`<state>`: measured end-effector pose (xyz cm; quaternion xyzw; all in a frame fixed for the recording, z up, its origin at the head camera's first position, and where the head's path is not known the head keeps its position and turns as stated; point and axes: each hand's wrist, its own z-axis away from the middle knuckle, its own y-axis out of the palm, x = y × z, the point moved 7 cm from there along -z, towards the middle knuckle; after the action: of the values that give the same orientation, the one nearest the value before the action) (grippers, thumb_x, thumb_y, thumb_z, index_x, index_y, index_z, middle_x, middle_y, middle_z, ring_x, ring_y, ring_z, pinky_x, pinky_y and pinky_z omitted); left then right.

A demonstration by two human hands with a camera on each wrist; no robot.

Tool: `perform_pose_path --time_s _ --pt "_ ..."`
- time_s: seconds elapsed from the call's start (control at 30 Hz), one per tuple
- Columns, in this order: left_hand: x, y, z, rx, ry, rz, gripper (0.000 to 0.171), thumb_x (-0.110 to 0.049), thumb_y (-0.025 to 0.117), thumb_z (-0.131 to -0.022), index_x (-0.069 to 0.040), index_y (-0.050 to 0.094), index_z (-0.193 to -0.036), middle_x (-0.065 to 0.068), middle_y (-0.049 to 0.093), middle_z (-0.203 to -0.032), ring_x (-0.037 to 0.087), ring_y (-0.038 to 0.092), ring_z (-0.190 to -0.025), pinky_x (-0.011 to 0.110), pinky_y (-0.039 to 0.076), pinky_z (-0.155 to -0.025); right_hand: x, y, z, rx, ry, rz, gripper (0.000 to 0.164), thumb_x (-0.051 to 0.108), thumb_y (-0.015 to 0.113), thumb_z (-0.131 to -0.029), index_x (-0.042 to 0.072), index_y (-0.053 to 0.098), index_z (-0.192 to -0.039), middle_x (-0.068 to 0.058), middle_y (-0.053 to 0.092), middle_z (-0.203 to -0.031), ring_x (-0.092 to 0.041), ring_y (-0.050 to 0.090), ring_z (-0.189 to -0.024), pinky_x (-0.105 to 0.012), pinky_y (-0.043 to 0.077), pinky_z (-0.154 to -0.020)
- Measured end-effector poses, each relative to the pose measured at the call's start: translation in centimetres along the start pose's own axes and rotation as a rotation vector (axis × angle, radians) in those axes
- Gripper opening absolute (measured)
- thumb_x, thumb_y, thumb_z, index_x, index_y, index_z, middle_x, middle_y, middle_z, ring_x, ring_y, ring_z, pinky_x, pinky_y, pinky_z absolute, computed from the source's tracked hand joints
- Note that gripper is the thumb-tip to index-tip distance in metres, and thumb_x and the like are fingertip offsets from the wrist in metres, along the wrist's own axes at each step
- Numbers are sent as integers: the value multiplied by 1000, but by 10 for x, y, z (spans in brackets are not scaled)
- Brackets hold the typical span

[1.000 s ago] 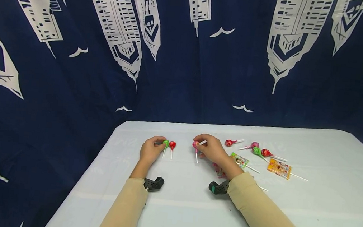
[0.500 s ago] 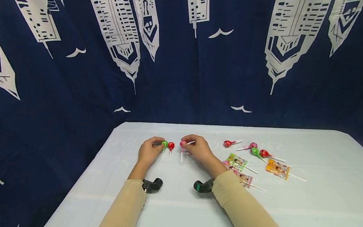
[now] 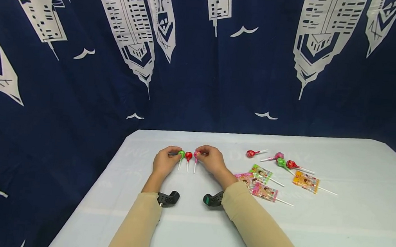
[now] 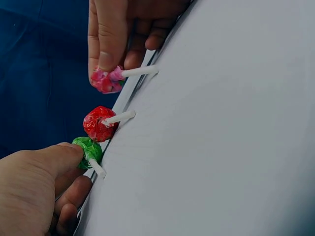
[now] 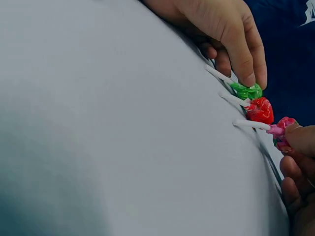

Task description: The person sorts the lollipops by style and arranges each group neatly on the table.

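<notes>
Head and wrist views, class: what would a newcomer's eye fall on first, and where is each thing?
First, probably, the dark blue cloth with white building shapes, behind the white table. Then the short row towards the table's far edge: green lollipop, red lollipop and pink lollipop, the left hand pinching the green one, the right hand the pink. More lollipops lie scattered on the table's right side.

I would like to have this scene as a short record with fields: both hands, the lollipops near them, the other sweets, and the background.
Left hand: pinches the green lollipop
Right hand: pinches the pink lollipop
Between the hands: red lollipop, held by neither
Sticks of these three: pointing toward the near side
Right side of table: round lollipops and flat packets on sticks, lying loose
Background: printed dark blue cloth
</notes>
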<state>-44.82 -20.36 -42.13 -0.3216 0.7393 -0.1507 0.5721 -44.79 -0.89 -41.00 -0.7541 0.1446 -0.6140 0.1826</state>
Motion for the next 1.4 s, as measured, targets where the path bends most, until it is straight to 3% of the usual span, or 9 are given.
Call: perform_pose_path --time_s 0.5,0.97,1.4 --pt "-3 2 1 19 -15 6 20 -22 74 -89 -19 76 -109 4 75 -114 16 68 -84 30 48 -73 -7 -1 0 -86 49 34 18 11 70 -91 9 74 -109 -8 74 -103 -20 61 -87 -32 46 -79" --pt "-2 1 3 11 2 -10 21 -21 75 -88 -18 76 -109 4 76 -113 15 67 -80 28 46 -70 -4 5 2 -91 44 128 19 17 71 -92 13 76 -110 -6 76 -107 -23 66 -95 -38 49 -88" --pt "-5 -2 4 -2 14 -15 22 -20 75 -88 -17 76 -109 5 76 -113 18 70 -83 31 49 -72 0 7 4 -80 -8 138 24 15 70 -93 10 73 -115 -8 75 -112 -23 66 -98 -41 50 -92"
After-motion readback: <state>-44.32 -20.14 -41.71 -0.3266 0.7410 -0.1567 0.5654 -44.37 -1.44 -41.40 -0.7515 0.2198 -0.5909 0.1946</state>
